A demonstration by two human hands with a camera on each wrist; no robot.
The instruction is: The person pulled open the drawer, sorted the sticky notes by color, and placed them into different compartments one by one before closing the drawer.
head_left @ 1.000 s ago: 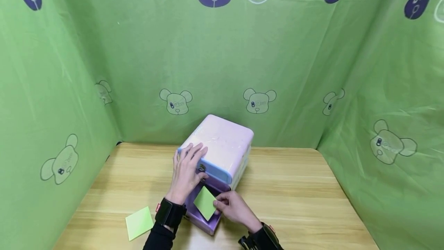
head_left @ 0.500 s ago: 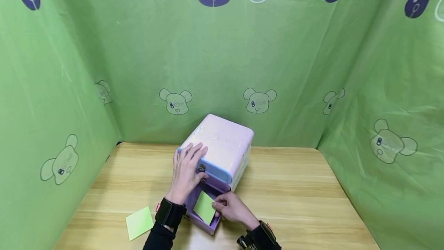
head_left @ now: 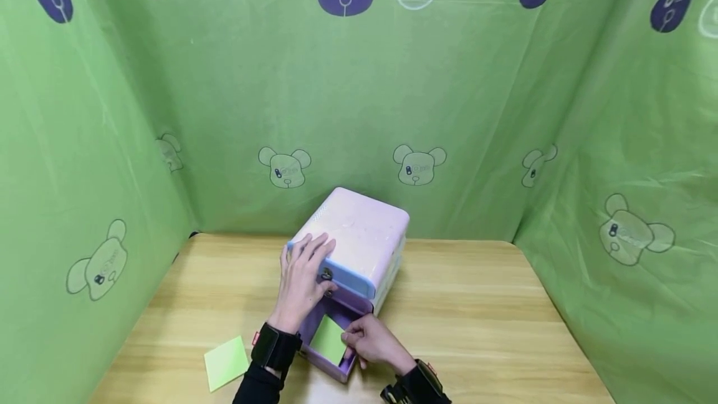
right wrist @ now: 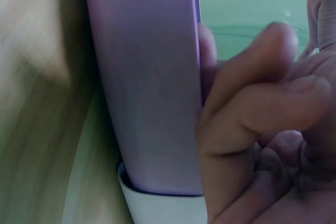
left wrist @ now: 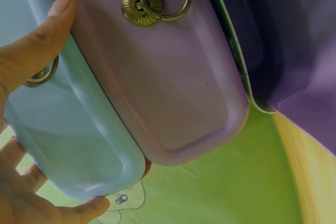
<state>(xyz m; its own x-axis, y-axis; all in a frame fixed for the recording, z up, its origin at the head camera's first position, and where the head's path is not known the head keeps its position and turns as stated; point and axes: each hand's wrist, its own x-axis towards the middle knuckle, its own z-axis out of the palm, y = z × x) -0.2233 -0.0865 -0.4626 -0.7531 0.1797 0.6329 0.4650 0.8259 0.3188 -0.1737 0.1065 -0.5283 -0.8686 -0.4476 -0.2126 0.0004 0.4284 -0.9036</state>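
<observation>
A small drawer cabinet (head_left: 361, 226) with a pale pink top stands angled on the table. My left hand (head_left: 300, 285) grips its front upper edge, fingers over the top and thumb on the front. In the left wrist view, that hand spans the blue drawer front (left wrist: 79, 145); a purple drawer front (left wrist: 168, 87) with a brass ring sits beside it. The lowest purple drawer (head_left: 322, 363) is pulled out. A green sticky note (head_left: 327, 336) lies inside, its right edge pinched by my right hand (head_left: 374, 340). The right wrist view shows curled fingers beside the drawer wall (right wrist: 149, 87); the note is hidden there.
Another light green sticky note (head_left: 226, 363) lies on the wooden table (head_left: 471, 310), left of my left forearm. Green cloth walls (head_left: 359, 92) printed with bear heads enclose the table at the back and sides.
My right hand has lowered the green sticky note from a tilted position above the drawer down into it, shifting slightly left and down. My left hand and the cabinet have stayed put.
</observation>
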